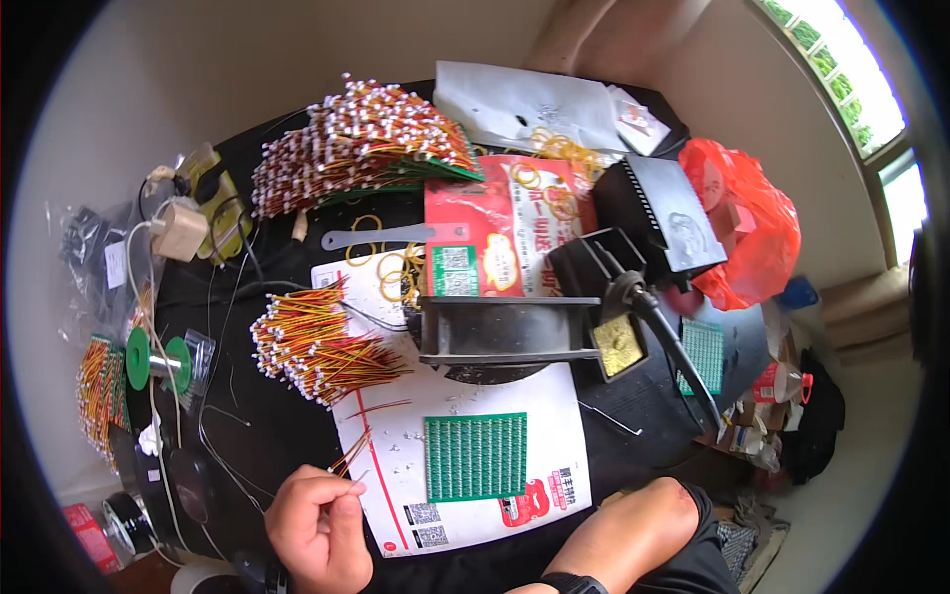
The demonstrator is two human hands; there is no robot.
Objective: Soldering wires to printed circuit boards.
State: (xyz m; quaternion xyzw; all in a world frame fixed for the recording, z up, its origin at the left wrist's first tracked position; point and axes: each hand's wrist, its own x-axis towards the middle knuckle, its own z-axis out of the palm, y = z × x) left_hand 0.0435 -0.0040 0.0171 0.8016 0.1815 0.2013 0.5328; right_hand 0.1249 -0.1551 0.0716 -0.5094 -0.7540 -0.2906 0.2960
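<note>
My left hand (322, 530) is closed at the lower left of the white printed sheet, thumb against index finger. A thin silvery wire (363, 475) sticks out of this pinch. Just above the fingers are a few loose red-and-yellow wires (354, 450); whether the hand touches them I cannot tell. To its right, a green circuit-board panel (476, 457) with rows of small units lies flat on the sheet. My right arm (623, 535), with a dark watch (574, 584), shows at the lower edge; that hand's fingers do not show.
Connector wires (322, 342) lie heaped left of a black fan-like unit (510, 332). Wired boards (366, 144) are stacked behind. A sponge holder (618, 346), black box (683, 223), red bag (747, 228) and another board panel (701, 356) are right. A green spool (158, 361) stands left.
</note>
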